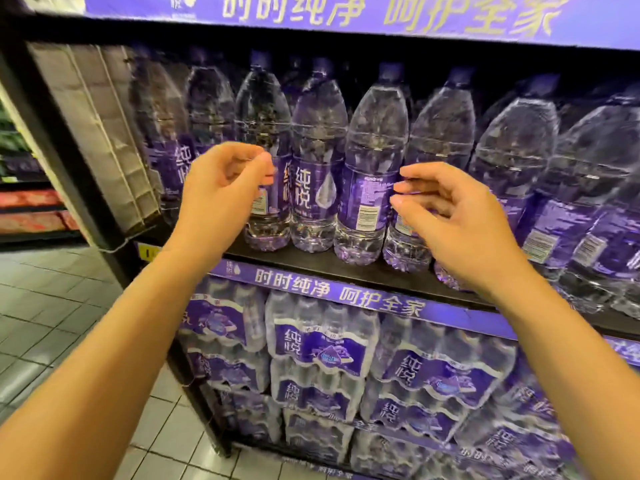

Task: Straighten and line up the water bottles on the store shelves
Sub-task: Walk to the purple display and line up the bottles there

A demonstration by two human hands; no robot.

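A row of large clear water bottles with purple labels and caps stands on the upper black shelf (346,271). One bottle (317,161) shows its front label; the one to its right (372,168) is turned with its barcode outward. My left hand (221,188) hovers in front of the bottles at the left, fingers loosely curled and holding nothing. At the right, my right hand (453,216) is raised in front of another bottle (436,133), fingers bent and relaxed, gripping nothing. Whether either hand touches a bottle is unclear.
Shrink-wrapped packs of small bottles (322,351) fill the lower shelves. A purple banner (346,12) runs along the top, and a purple price strip (332,292) fronts the shelf. The shelf's black side post (69,168) stands at the left beside a tiled floor (52,323).
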